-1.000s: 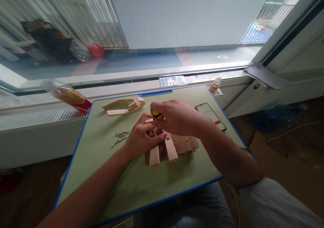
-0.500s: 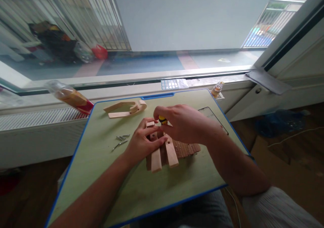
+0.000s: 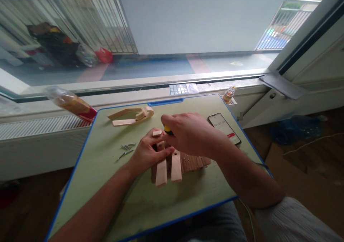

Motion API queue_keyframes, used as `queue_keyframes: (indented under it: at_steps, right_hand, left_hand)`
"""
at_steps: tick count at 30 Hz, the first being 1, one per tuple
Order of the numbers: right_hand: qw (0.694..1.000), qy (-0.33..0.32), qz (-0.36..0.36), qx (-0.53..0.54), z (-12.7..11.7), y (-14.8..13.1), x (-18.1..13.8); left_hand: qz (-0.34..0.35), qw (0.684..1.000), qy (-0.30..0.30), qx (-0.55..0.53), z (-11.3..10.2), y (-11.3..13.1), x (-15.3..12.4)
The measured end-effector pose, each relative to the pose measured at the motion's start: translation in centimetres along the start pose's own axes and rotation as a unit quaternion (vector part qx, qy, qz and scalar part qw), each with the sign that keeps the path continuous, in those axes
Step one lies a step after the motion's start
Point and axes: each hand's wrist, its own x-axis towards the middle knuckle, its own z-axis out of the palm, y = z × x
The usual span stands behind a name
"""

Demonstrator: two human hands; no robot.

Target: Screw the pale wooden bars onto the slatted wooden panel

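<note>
A small wooden assembly (image 3: 176, 165) lies in the middle of the green lap table (image 3: 113, 184): two pale slats over a brown slatted board. My left hand (image 3: 147, 153) presses on the left slat, fingers curled over it. My right hand (image 3: 189, 133) is closed round a yellow-and-black screwdriver handle (image 3: 168, 129), held upright over the slats' far end. The tool's tip is hidden behind my fingers.
Several loose screws (image 3: 127, 149) lie left of the assembly. A curved wooden piece (image 3: 131, 114) rests at the table's far side. A phone (image 3: 224, 128) sits at the right edge. On the window sill lie a tipped bottle (image 3: 71, 104) and a small bottle (image 3: 229, 93).
The right slat has swung closer to the left one, now nearly parallel. My right hand stayed over the slats with the screwdriver, shifting slightly. The phone shows again beside my right wrist.
</note>
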Motion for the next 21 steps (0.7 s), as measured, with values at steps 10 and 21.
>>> queue_keyframes:
  at_steps: [10, 21]
  right_hand:
    - [1.0, 0.0, 0.004, 0.023, 0.1, 0.1, 0.2]
    - [0.995, -0.077, -0.043, 0.044, -1.0, 0.7, -0.3]
  left_hand:
    - [-0.024, 1.0, -0.009, 0.009, 0.0, 0.0, -0.2]
    - [-0.042, 0.999, 0.0, 0.004, 0.2, 0.2, -0.7]
